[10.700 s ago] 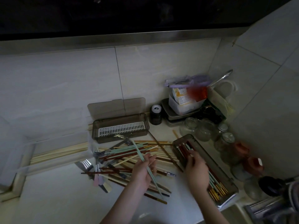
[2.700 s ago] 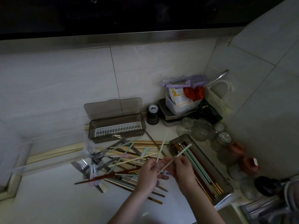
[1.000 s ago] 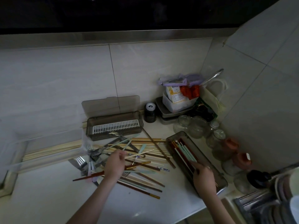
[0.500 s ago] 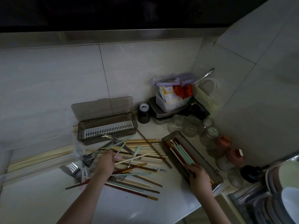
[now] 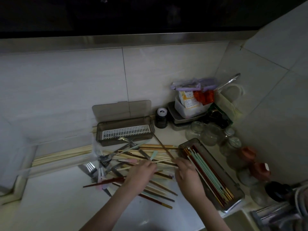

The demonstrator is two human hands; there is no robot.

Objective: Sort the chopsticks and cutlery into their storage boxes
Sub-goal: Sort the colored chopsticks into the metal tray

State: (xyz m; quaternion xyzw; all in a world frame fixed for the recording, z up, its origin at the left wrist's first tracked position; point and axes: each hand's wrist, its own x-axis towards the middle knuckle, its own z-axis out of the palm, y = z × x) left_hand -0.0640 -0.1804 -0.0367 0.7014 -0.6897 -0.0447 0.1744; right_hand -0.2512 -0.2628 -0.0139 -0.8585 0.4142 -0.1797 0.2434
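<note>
Both hands are down in the messy pile of chopsticks on the table. The left hand has its fingers curled over a pale chopstick. The right hand reaches to the same stick, but its fingers are hidden, so its grip cannot be told.

The chopstick box sits just beside the right hand, with green, red and gold sticks already in it. The fork box stands open at the back, and it looks empty. The forks lie tangled at the left of the pile.

Pulling one stick out could drag others along, because they cross each other. Some could roll off the near edge. The chopstick box sits close to the sink edge, so a hard bump could tip it. Glass jars crowd the right corner. The most open room is the bare table at the near left.
</note>
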